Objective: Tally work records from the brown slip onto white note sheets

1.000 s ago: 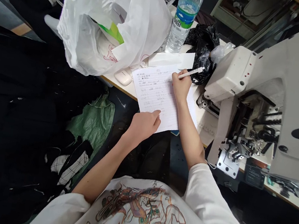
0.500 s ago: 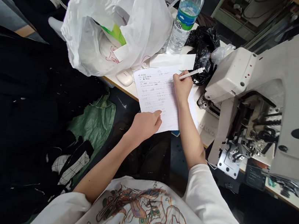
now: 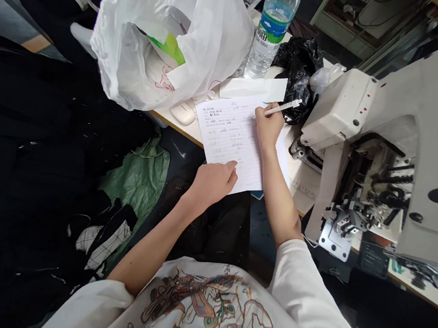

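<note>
A lined sheet of paper (image 3: pixel 229 135) with handwritten rows lies at the table's near edge and partly overhangs it. My right hand (image 3: pixel 268 127) rests on the sheet's upper right part, fingers closed round a white pen (image 3: pixel 283 107) that points up and right. My left hand (image 3: pixel 213 182) is curled, thumb and fingers pinching the sheet's lower left corner. A white envelope-like slip (image 3: pixel 254 87) lies just beyond the sheet.
A large white plastic bag (image 3: pixel 172 32) stands at the back left, a water bottle (image 3: pixel 271 27) behind the paper, a black bag (image 3: pixel 299 69) beside it. A white sewing machine (image 3: pixel 402 135) fills the right. Dark cloth (image 3: pixel 21 147) is piled on the left.
Nearly nothing differs; my right hand with the pen has shifted very slightly to the right on the sheet, and my left hand keeps its hold on the corner.
</note>
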Motion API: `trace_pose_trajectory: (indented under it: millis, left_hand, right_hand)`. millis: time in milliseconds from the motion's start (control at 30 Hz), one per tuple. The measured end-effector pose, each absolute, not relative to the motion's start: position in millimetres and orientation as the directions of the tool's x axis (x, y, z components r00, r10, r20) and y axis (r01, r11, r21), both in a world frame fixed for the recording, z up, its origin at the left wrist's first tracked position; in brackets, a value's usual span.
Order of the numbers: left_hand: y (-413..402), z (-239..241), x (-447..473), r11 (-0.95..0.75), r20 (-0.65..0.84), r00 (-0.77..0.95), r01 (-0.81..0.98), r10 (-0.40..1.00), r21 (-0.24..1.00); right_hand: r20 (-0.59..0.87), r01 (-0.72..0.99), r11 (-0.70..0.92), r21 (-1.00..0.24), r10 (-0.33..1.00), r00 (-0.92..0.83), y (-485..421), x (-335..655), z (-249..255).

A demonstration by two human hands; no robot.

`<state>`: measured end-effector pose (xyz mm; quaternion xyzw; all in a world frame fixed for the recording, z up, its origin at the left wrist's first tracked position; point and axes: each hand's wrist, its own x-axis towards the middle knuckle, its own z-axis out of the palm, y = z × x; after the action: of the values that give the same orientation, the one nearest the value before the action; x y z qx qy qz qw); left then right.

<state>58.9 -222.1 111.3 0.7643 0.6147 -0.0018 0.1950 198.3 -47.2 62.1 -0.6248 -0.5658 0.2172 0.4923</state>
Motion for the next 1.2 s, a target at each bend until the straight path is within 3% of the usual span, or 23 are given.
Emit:
trace_pose_trajectory:
  millis: [1200]
  left_hand:
    - [-222.1,110.9,58.6,-0.164,-0.244,0.247,0.934,0.938,0.317]
  right_hand:
    - [0.357,0.515,0.157,-0.843,0.880,0.315,-41.0,203.5,51.4]
